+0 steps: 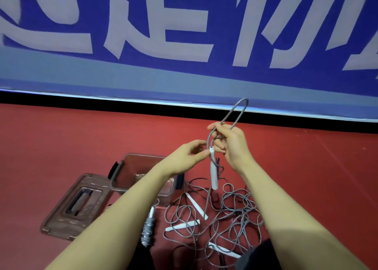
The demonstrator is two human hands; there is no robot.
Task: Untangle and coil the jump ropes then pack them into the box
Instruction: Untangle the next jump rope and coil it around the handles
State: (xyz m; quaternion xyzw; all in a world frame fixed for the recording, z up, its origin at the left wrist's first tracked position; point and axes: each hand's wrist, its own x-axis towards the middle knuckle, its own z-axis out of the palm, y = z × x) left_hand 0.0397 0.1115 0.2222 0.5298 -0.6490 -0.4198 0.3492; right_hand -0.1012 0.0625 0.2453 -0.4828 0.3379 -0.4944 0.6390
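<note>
My right hand [231,145] grips a grey rope loop [237,111] that sticks up above the fingers. A white handle [213,170] hangs down from that rope between my hands. My left hand [189,154] pinches the top of this handle with thumb and fingertips. Below, a tangled pile of grey jump ropes [229,218] with several white handles lies on the red floor. One coiled rope bundle [149,226] lies left of the pile. The open clear box [131,177] stands behind my left forearm.
The box lid [75,206] lies flat on the floor left of the box. A blue banner with large white characters [184,34] runs along the back, with a black strip at its base. Red floor spreads to the left and right.
</note>
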